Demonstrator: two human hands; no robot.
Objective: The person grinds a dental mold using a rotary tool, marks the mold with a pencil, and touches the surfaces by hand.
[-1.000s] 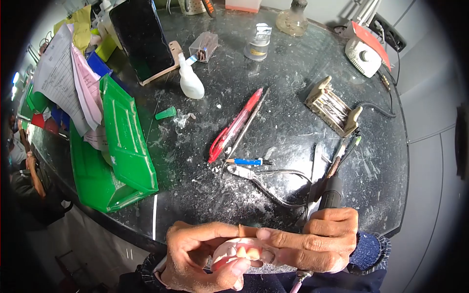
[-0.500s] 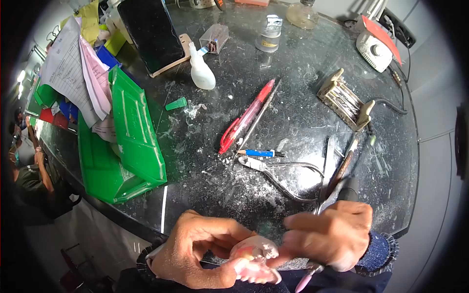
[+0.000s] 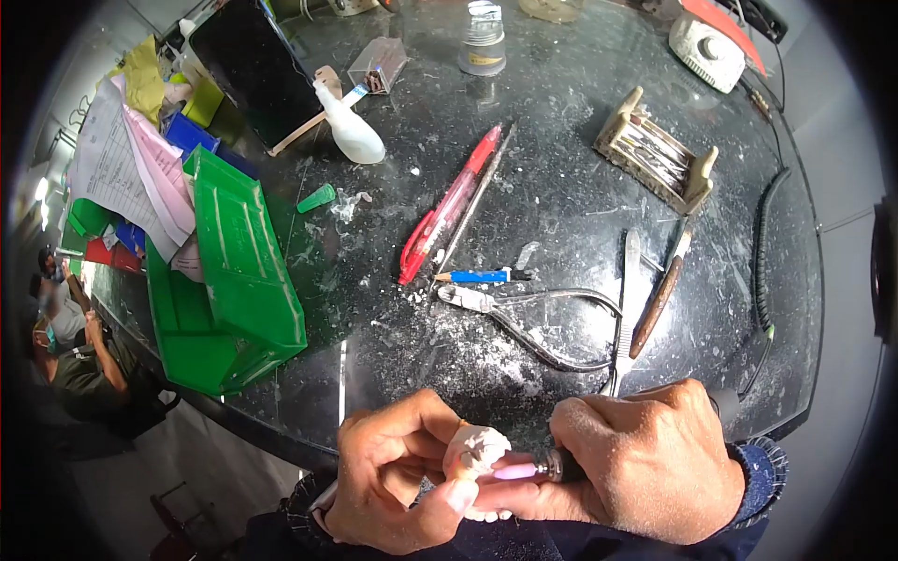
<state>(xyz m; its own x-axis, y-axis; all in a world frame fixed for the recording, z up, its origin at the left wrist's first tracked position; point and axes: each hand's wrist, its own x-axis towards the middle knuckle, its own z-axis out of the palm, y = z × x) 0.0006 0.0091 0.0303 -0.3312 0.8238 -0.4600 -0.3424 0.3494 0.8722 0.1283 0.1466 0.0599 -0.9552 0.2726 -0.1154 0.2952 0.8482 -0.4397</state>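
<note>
Pinched between the thumb and fingers of my left hand point(image 3: 398, 472) is a small dental piece, a denture point(image 3: 480, 451) with a pink base, a chalky white lump on top and teeth below. My right hand point(image 3: 650, 458) is closed round a rotary handpiece point(image 3: 554, 465), mostly hidden by the fingers. Its pink pointed bur point(image 3: 516, 471) lies against or just beside the denture; contact cannot be made out. Near my right hand lie tweezers point(image 3: 630, 299), a brown-handled knife point(image 3: 658, 309) and pliers point(image 3: 543, 337). White dust coats my fingers.
White powder covers the black table point(image 3: 374, 327). A red pen point(image 3: 449, 206), blue pencil stub point(image 3: 477, 277), white bottle point(image 3: 351, 131) and tool rack point(image 3: 655, 154) stand or lie beyond. Green bins point(image 3: 248, 262) are left, a coiled cord point(image 3: 762, 252) right. A person point(image 3: 89, 355) sits far left.
My right hand has turned and brought the handpiece's bur up to the denture. The denture has been tilted in my left hand, white lump upward. The view has shifted slightly.
</note>
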